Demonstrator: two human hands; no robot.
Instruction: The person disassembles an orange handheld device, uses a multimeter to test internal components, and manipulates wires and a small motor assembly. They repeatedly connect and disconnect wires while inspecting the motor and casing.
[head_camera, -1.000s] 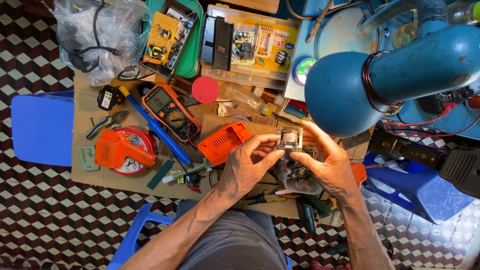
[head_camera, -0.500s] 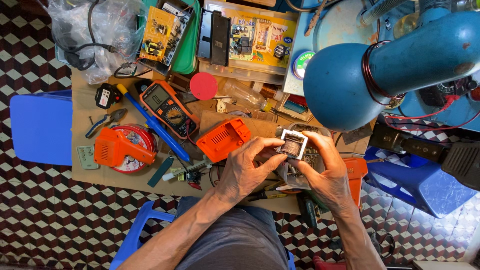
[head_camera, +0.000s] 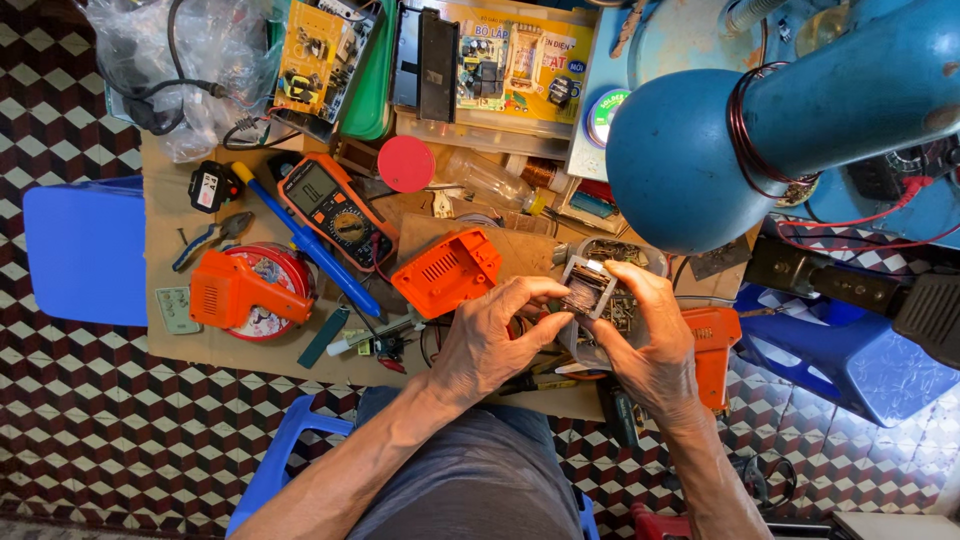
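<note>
Both hands hold a small square transformer-like part (head_camera: 586, 288) with a pale frame and dark copper-coloured windings. My left hand (head_camera: 492, 338) pinches its left side with thumb and fingers. My right hand (head_camera: 648, 338) grips its right side from below. The part is lit by the blue lamp (head_camera: 700, 150) above it. Under the hands lies a clear tray of small components (head_camera: 622, 312) on a low cardboard-covered table (head_camera: 180, 340).
An orange plastic housing (head_camera: 446, 272) lies just left of the hands. Further left are an orange multimeter (head_camera: 330, 208), a blue screwdriver (head_camera: 310, 245), an orange tool on a red tin (head_camera: 245, 292) and pliers (head_camera: 212, 236). Circuit boards (head_camera: 318, 50) sit at the back. Blue stools (head_camera: 80, 250) flank the table.
The hands and the part have stayed together over the tray, shifting slightly; my left fingers have moved along the part's left edge. The view has tilted a little.
</note>
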